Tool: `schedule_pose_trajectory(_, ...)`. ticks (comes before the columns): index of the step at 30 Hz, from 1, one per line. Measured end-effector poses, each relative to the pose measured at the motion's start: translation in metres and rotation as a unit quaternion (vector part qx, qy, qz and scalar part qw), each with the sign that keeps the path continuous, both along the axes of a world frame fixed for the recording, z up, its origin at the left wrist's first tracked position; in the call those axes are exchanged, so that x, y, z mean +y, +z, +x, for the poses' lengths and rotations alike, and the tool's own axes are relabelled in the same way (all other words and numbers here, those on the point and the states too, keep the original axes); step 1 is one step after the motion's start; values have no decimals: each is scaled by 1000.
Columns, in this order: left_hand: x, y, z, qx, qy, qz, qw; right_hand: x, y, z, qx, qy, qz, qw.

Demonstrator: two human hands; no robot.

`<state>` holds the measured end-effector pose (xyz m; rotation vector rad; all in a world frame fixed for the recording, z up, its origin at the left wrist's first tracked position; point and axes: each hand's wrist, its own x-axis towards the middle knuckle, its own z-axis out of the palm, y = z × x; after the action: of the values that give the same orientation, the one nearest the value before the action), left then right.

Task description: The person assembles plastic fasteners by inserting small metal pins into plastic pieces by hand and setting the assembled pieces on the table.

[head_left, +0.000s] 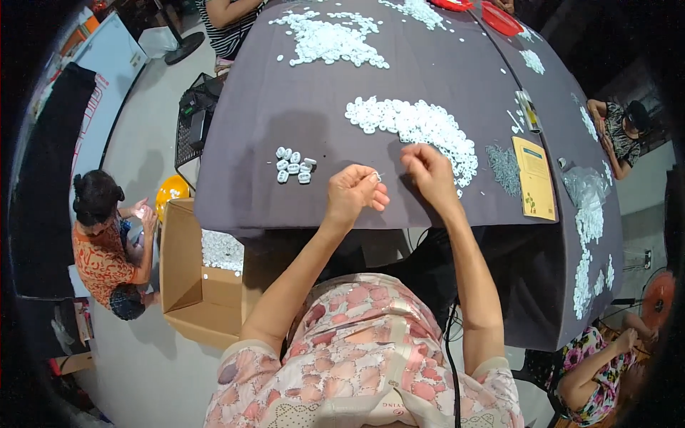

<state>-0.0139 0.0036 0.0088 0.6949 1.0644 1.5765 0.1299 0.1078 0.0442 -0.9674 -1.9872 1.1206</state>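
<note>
Pinched between the fingertips of my left hand (351, 196) is a small white piece (375, 176), with a thin pale bit sticking out of it. Just to the right, my right hand (429, 171) is closed, its thumb and forefinger together; whatever it may hold is too small to make out. Beyond my right hand spreads a heap of small white oval pieces (421, 123). Left of my hands lies a small group of white oval pieces with dark markings (293, 168). A pile of thin grey pins (504, 170) sits to the right.
A yellow booklet (536, 178) lies right of the pins, near a plastic bag (586, 187). More white heaps (328, 41) lie farther off on the grey tablecloth (235, 160). An open cardboard box (203, 314) stands lower left. Several other people sit around.
</note>
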Motion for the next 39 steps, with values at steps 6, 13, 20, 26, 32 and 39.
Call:
schedule_pose_trajectory(6, 3, 1, -6, -73, 35, -31, 996, 50, -13, -22, -114, -68, 252, 959)
schedule_pose_trajectory(13, 3, 0, -5, -69, 23, -16, 997, 62, -26, -25, -166, -21, 274, 947)
schedule_pose_trajectory(20, 2, -3, 0, -19, 23, -1, 1000, 56, -20, -24, -155, -15, 287, 945)
schedule_pose_trajectory(26, 2, -2, 1, -17, 16, 3, 1000, 36, -4, -14, -95, 3, 167, 981)
schedule_pose_trajectory(32, 3, 0, 1, -19, 26, -2, 999, 5, 0, 2, -125, 89, 104, 983)
schedule_pose_trajectory(39, 5, -3, 3, -11, 31, -4, 999, -5, -8, 9, -131, 86, 230, 961)
